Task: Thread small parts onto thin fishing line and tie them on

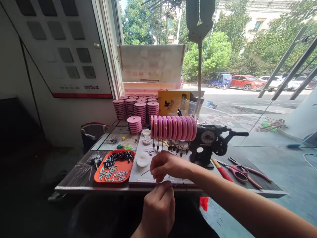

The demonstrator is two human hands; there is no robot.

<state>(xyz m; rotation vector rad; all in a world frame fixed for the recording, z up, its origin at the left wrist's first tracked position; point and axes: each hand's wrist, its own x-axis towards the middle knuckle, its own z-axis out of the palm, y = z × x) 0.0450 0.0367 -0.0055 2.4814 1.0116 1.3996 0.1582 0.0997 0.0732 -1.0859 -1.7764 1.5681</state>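
Head view: two hands meet at the front edge of the worktop [74, 180]. The right hand [166, 166] is closed in a pinch. One fine strand [145, 172] sticks out of its fingers, its long axis nearly along the front edge and its free end pointing left toward the orange tray [98, 174]. The left hand [158, 207] sits just below with its fingers curled shut and the tips touching the right hand. Whether it grips the same strand I cannot tell.

Behind the hands stands one black hand-crank winder [209, 142], carrying a row of about ten pink spools [173, 127] on its axle. Small dark weights [170, 148] hang beneath them. Toward the back left corner are several stacks of pink discs [135, 107], four in the nearest row, plus one shorter stack [134, 124] in front. The tray holds many small black and coloured pieces. One pair of red-handled scissors [236, 172] and one pair of red-handled pliers [257, 174] lie near the right edge.
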